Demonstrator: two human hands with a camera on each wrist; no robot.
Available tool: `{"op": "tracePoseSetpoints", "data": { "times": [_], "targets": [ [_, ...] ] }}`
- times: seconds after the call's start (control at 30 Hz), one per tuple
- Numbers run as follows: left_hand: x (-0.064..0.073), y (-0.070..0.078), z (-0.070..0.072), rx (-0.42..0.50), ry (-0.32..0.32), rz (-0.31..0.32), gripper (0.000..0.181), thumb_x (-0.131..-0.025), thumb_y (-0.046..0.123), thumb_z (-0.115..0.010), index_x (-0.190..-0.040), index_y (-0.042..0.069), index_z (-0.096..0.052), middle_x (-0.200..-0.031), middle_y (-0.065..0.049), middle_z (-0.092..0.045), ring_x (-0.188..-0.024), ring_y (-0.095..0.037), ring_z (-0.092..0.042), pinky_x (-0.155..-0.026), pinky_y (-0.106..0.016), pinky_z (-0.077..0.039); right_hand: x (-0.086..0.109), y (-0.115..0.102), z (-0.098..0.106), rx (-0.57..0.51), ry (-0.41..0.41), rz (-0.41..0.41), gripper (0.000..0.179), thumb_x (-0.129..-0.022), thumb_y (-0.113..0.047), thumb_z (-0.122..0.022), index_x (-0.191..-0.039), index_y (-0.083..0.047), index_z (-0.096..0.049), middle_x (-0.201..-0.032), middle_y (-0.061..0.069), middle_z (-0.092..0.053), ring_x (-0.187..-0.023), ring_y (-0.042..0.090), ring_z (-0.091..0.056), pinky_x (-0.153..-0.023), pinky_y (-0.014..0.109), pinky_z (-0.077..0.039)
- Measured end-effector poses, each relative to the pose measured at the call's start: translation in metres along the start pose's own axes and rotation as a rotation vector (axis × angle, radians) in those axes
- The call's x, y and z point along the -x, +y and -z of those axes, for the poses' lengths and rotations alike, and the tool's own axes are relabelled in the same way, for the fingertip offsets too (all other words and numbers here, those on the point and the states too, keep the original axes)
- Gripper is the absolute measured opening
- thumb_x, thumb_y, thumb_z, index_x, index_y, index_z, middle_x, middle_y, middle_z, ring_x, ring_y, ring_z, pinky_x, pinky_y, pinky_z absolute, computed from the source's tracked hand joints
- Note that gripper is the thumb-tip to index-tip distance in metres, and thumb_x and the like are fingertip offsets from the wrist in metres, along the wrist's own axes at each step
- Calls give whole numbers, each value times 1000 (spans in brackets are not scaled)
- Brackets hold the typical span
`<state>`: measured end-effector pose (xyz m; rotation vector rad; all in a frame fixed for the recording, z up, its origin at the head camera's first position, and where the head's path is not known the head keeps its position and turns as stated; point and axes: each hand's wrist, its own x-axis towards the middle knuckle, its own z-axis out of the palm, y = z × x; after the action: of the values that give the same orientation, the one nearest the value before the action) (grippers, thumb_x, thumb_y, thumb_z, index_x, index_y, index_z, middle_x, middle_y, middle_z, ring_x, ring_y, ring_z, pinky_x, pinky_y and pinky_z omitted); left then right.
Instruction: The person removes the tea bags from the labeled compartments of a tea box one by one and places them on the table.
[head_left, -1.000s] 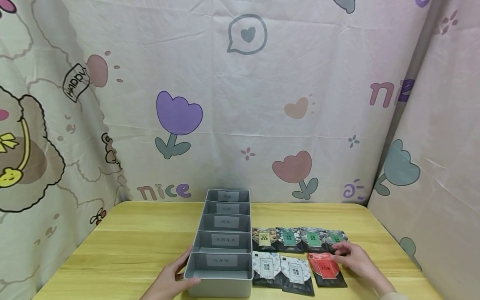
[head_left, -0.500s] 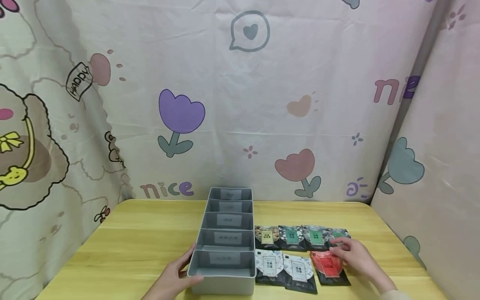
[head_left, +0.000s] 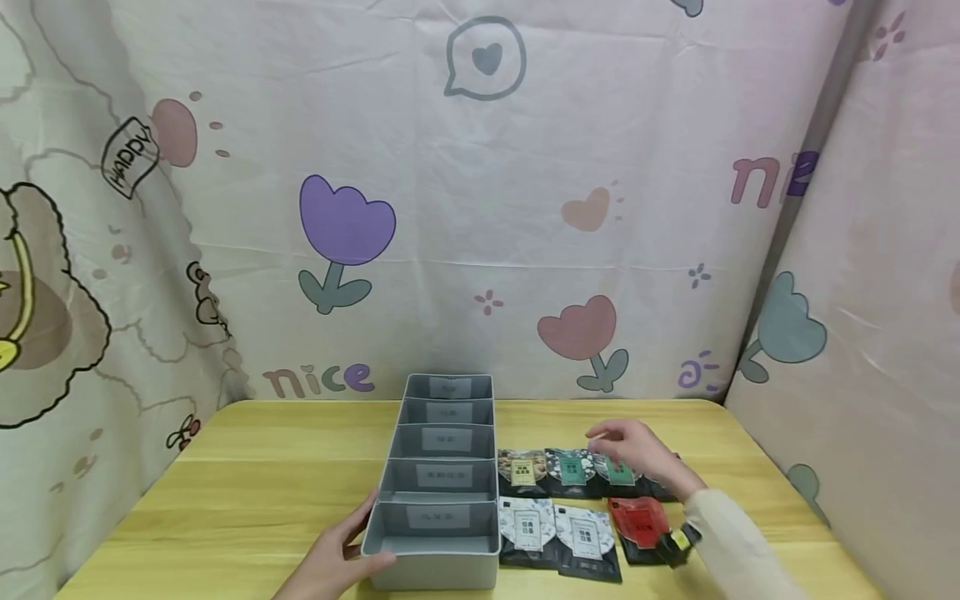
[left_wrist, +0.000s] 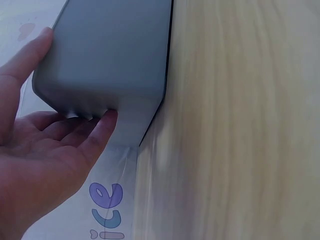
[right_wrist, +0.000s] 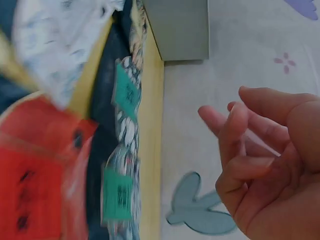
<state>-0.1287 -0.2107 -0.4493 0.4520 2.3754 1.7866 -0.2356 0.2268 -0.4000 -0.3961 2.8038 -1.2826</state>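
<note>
My left hand (head_left: pixel 333 554) holds the near left corner of a long grey divided box (head_left: pixel 435 572). Its thumb lies on the front and bent fingers touch the side wall, as the left wrist view shows (left_wrist: pixel 107 55). Over the back row of tea packets hovers my right hand (head_left: pixel 633 446), empty, fingers loosely bent. That row has a yellow-labelled packet (head_left: pixel 522 472) and green-labelled ones (head_left: pixel 572 472), the rightmost mostly hidden by the forearm. In front lie two white packets (head_left: pixel 527 533) (head_left: pixel 587 542) and a red packet (head_left: pixel 637 521).
The box has several compartments in a line, each with a pale paper label (head_left: pixel 438 517). All stands on a wood-grain table (head_left: pixel 262 492). A printed curtain (head_left: pixel 465 208) hangs behind it and at both sides.
My right hand has left the spot between the red packet and the rightmost green-labelled one, moving up and left over the back row. My left hand and the packets stay put.
</note>
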Motion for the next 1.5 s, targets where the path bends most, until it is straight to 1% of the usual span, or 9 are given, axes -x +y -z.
{"op": "tracePoseSetpoints", "data": {
  "times": [0.13, 0.33, 0.57, 0.7, 0.77, 0.83, 0.93, 1.17, 1.5],
  "targets": [
    [0, -1, 2, -21, 11, -10, 85, -87, 13, -73, -149, -9, -19, -149, -36, -21, -122, 2, -40, -86, -21, -49, -28, -8, -4, -61, -52, -15, 26, -94, -17, -64, -114, -1, -69, -94, 9, -69, -65, 30, -60, -50, 29, -44],
    [-3, -3, 1, 9, 3, 1, 88, -86, 15, -74, -149, -9, -17, -149, -37, -18, -109, 20, -35, -85, -19, -48, -62, -20, -17, -67, -75, 27, 26, -94, -17, -64, -114, -2, -70, -97, 9, -68, -66, 25, -59, -51, 26, -41],
    [-2, 0, 2, 21, 0, -6, 88, -86, 13, -73, -149, -10, -17, -148, -38, -19, -109, 20, -36, -84, -18, -48, -98, -61, -33, -56, -73, 77, 24, -94, -14, -63, -113, -1, -70, -100, 11, -69, -72, 28, -61, -53, 26, -42],
    [0, 1, 3, -3, 11, 19, 86, -87, 14, -73, -149, -8, -18, -148, -37, -21, -125, -7, -43, -86, -21, -49, -115, -88, -42, -58, -97, 123, 24, -93, -10, -64, -113, 2, -70, -101, 10, -69, -74, 33, -63, -59, 31, -50],
    [0, 3, 2, -4, 9, 24, 86, -87, 14, -72, -149, -9, -18, -149, -37, -20, -131, -28, -39, -87, -24, -50, -121, -97, -46, -49, -117, 132, 26, -93, -10, -64, -115, 3, -69, -102, 9, -70, -70, 29, -63, -61, 32, -51],
    [0, 4, 1, 3, 4, 19, 84, -88, 13, -71, -149, -9, -18, -149, -37, -20, -132, -39, -36, -87, -26, -50, -128, -103, -52, -39, -136, 146, 27, -93, -10, -64, -116, 3, -68, -104, 10, -70, -65, 23, -62, -60, 32, -51],
    [0, 5, -1, 9, -1, 30, 84, -89, 14, -71, -149, -8, -17, -149, -36, -19, -133, -41, -35, -88, -28, -50, -138, -109, -62, -39, -152, 150, 27, -93, -10, -64, -117, 3, -68, -99, 9, -70, -57, 13, -57, -56, 32, -46],
    [1, 4, -1, -15, -6, 22, 84, -89, 15, -70, -150, -8, -17, -150, -35, -19, -134, -50, -28, -91, -34, -49, -147, -114, -87, -165, -194, 110, 28, -95, -13, -62, -119, 2, -68, -69, 3, -58, -49, 17, -41, -49, 30, -37],
    [1, 3, 0, -10, -15, -18, 83, -89, 13, -70, -149, -9, -17, -150, -35, -17, -134, -48, -27, -89, -23, -48, -148, -101, -99, -206, -224, 35, 30, -97, -8, -58, -121, 7, -64, -56, 3, -44, -38, 6, -21, -43, 26, -24]
  ]
}}
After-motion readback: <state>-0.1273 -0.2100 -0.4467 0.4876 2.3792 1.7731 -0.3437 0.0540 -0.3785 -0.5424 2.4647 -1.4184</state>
